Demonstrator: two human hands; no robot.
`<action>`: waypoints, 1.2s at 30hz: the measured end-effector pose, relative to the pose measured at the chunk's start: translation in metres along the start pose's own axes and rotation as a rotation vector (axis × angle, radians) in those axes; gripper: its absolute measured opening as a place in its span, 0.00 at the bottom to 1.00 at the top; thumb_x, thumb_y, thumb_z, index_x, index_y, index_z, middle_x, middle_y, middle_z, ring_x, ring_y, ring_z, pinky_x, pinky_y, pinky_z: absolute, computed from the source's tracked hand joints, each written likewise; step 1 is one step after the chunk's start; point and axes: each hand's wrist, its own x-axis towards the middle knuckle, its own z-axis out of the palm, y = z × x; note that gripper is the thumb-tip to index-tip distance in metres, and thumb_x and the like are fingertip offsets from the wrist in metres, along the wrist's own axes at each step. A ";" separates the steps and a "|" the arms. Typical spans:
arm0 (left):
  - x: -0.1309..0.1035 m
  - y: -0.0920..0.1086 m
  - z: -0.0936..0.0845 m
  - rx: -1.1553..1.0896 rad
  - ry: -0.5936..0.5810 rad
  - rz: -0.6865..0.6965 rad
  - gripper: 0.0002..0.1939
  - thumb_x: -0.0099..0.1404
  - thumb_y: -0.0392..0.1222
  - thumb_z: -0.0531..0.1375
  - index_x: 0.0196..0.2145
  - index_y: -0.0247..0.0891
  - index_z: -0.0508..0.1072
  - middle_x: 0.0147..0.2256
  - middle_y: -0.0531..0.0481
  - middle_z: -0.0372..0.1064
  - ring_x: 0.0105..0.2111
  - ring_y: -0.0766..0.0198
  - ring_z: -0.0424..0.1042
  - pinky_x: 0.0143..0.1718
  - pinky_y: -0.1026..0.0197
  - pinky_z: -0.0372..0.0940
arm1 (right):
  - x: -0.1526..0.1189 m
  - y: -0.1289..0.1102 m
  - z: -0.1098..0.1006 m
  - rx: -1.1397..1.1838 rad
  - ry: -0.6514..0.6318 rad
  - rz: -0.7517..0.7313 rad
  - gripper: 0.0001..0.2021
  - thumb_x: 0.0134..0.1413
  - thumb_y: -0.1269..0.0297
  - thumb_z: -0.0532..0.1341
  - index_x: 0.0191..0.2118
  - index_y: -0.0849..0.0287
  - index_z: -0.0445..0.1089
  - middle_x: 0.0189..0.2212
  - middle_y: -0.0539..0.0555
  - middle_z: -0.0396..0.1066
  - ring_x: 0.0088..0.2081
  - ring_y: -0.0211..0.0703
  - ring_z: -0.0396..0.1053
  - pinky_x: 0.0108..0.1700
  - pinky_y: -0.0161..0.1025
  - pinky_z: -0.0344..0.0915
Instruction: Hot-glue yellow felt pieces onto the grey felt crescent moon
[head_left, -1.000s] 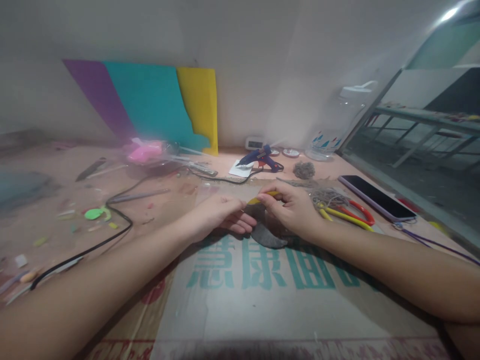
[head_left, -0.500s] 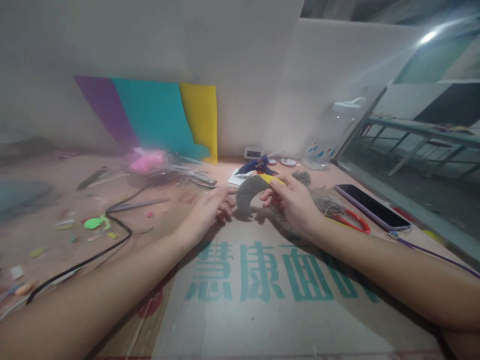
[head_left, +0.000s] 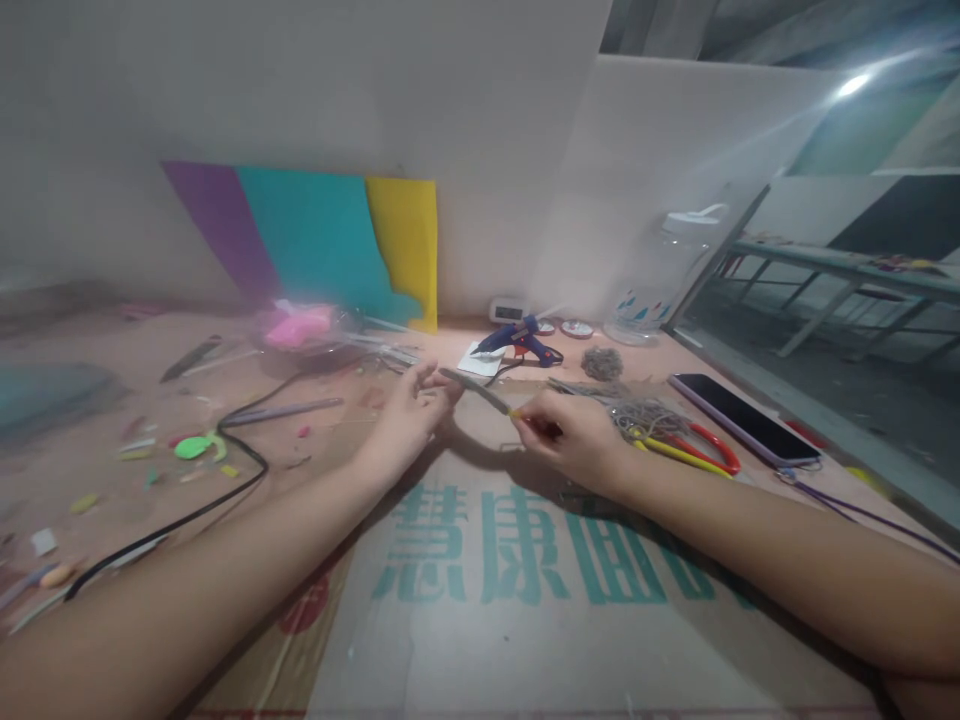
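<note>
Between my hands is a curved strip wrapped in grey yarn (head_left: 484, 390), turned edge-on, with a bit of yellow showing at its right end. My right hand (head_left: 574, 435) pinches that yellow end between thumb and fingers. The fingers of my left hand (head_left: 420, 405) are curled at the strip's far left end and appear to grip it; any loose yarn there is too fine to make out. Both hands are above a sheet with green printed characters (head_left: 517, 550). A tangle of grey yarn (head_left: 645, 415) lies just right of my right hand.
Behind the hands lie a blue glue gun (head_left: 517, 340) and a ball of grey yarn (head_left: 602, 363). Scissors with red and yellow handles (head_left: 709, 450) and a phone (head_left: 742, 418) lie right, near a clear bottle (head_left: 649, 280). A black cable (head_left: 251, 470) crosses scraps at left.
The wrapped strip has turned from showing its broad crescent face to edge-on. My right hand has moved lower and rolled over; my left hand has shifted slightly left and up.
</note>
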 end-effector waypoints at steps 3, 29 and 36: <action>-0.005 0.004 0.001 0.139 -0.180 -0.048 0.25 0.59 0.60 0.61 0.43 0.34 0.74 0.30 0.47 0.71 0.27 0.64 0.70 0.23 0.66 0.59 | 0.000 0.007 -0.004 -0.223 0.071 -0.169 0.10 0.58 0.69 0.56 0.26 0.56 0.66 0.19 0.49 0.66 0.23 0.38 0.62 0.29 0.36 0.56; -0.005 0.005 0.002 0.123 -0.117 0.109 0.13 0.62 0.51 0.59 0.26 0.40 0.70 0.21 0.54 0.63 0.29 0.62 0.65 0.32 0.64 0.58 | 0.008 0.011 0.006 0.565 -0.184 0.475 0.15 0.61 0.58 0.55 0.47 0.61 0.69 0.31 0.52 0.72 0.20 0.34 0.63 0.24 0.35 0.62; -0.003 0.002 0.000 0.142 -0.095 0.102 0.14 0.61 0.53 0.60 0.30 0.39 0.73 0.22 0.53 0.66 0.29 0.61 0.67 0.32 0.64 0.60 | 0.009 0.007 0.001 0.429 -0.082 0.422 0.10 0.59 0.59 0.59 0.33 0.60 0.69 0.23 0.47 0.66 0.24 0.36 0.64 0.27 0.35 0.62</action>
